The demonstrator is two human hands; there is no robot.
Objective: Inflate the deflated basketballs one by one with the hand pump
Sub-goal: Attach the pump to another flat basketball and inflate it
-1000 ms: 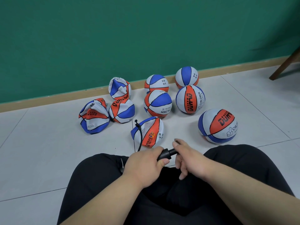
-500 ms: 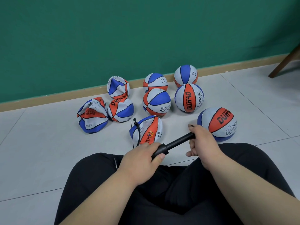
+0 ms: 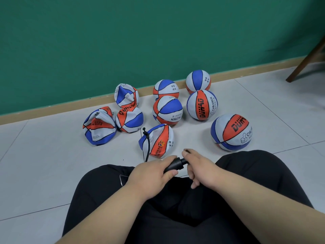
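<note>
The pump looks like smooth black plastic, matt with a slight sheen, and its hose like dull black rubber. The inflated balls have a finely pebbled, matt, rubber-like skin. The deflated balls show the same skin, creased and folded. The floor is pale, smooth tile with a soft sheen. The wall is flat matt green, the chair leg dark wood, and the trousers matt black cloth.

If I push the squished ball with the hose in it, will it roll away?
Probably not: that ball is caved in and sits slumped, so it would likely flop, not roll. The hose might also tug it back.
</note>
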